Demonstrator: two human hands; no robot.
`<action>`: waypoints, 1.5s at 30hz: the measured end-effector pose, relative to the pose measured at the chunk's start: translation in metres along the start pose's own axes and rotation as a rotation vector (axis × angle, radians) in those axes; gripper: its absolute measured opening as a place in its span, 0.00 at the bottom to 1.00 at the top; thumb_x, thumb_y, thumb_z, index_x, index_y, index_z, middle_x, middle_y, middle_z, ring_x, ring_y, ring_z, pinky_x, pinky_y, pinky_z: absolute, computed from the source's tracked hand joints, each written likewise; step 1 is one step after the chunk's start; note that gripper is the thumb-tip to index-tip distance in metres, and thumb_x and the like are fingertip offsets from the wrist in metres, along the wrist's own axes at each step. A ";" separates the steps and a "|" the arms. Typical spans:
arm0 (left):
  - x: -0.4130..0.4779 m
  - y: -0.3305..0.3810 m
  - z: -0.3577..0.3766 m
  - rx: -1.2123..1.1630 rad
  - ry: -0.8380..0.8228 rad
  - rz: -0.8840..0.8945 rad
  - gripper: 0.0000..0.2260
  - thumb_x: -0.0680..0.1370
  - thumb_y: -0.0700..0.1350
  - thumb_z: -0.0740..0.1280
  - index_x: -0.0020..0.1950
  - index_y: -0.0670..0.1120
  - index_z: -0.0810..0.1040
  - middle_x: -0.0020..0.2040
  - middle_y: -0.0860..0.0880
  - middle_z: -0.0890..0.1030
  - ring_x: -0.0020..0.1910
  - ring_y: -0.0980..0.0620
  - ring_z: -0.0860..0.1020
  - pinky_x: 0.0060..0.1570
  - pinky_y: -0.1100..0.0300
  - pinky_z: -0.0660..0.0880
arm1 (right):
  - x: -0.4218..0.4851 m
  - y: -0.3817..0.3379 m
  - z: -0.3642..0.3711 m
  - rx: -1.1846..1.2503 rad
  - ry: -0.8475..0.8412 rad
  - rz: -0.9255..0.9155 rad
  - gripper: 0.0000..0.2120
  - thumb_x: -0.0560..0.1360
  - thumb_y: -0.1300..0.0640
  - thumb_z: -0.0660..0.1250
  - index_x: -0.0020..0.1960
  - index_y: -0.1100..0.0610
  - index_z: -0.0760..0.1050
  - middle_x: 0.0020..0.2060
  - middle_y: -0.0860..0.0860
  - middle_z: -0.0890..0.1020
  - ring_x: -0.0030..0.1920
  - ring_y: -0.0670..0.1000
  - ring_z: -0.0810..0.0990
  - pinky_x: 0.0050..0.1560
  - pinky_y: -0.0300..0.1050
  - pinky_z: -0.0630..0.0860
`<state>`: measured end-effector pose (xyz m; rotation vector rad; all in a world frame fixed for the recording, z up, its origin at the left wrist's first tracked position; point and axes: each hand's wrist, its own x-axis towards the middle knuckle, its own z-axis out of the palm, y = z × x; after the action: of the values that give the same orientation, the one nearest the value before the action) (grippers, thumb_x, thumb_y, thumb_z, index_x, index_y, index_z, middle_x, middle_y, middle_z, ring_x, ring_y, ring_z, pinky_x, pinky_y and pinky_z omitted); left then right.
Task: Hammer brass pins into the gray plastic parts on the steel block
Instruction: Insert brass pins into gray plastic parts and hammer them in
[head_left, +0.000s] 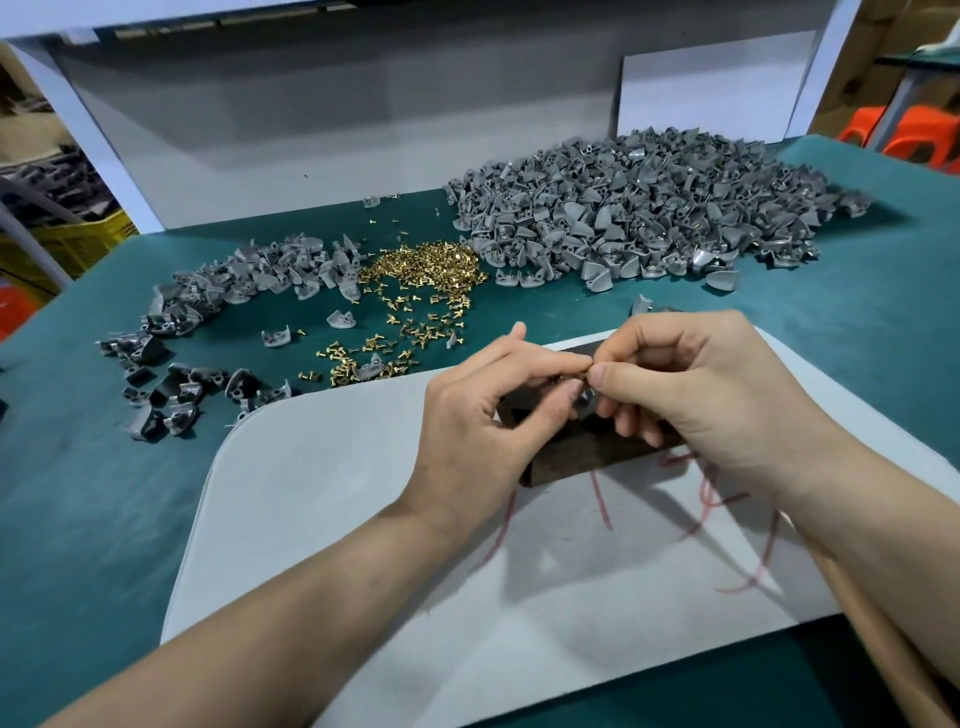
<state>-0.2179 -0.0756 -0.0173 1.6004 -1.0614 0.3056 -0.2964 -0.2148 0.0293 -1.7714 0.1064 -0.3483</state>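
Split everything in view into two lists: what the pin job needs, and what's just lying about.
Job: gray part gripped by left hand and right hand; steel block beneath; brass pins; gray part piles.
Lying about: yellow crate; orange stools.

Two bare forearms reach in from the lower corners and converge at the centre of the view. The left hand (483, 410) turns palm inward, its thumb and curled fingers pinching a small gray plastic part (584, 402). The right hand (696, 395) meets it fingertip to fingertip, knuckles up, with thumb and forefinger pinched at the same part and the other fingers curled beneath.
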 end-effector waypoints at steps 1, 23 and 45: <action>0.000 0.000 0.000 0.003 0.000 0.011 0.07 0.74 0.37 0.70 0.51 0.44 0.82 0.42 0.55 0.81 0.42 0.61 0.77 0.70 0.58 0.63 | 0.000 0.000 0.000 0.008 0.004 0.008 0.07 0.71 0.71 0.67 0.35 0.65 0.76 0.23 0.52 0.78 0.21 0.44 0.72 0.20 0.33 0.66; -0.004 0.006 0.004 -0.300 -0.003 -0.172 0.10 0.72 0.43 0.73 0.50 0.53 0.81 0.42 0.56 0.82 0.43 0.56 0.81 0.48 0.64 0.76 | 0.001 0.002 0.002 0.295 0.040 0.123 0.10 0.71 0.75 0.64 0.33 0.65 0.74 0.28 0.57 0.77 0.27 0.48 0.78 0.30 0.35 0.77; -0.003 0.004 0.004 -0.223 0.003 -0.160 0.17 0.73 0.43 0.71 0.60 0.55 0.78 0.45 0.61 0.79 0.44 0.58 0.78 0.50 0.63 0.74 | -0.002 0.001 0.004 0.149 0.030 0.042 0.10 0.70 0.74 0.65 0.34 0.63 0.75 0.26 0.57 0.75 0.23 0.48 0.75 0.24 0.35 0.72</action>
<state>-0.2239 -0.0778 -0.0177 1.4726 -0.9247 0.0790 -0.2970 -0.2111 0.0278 -1.6149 0.1355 -0.3434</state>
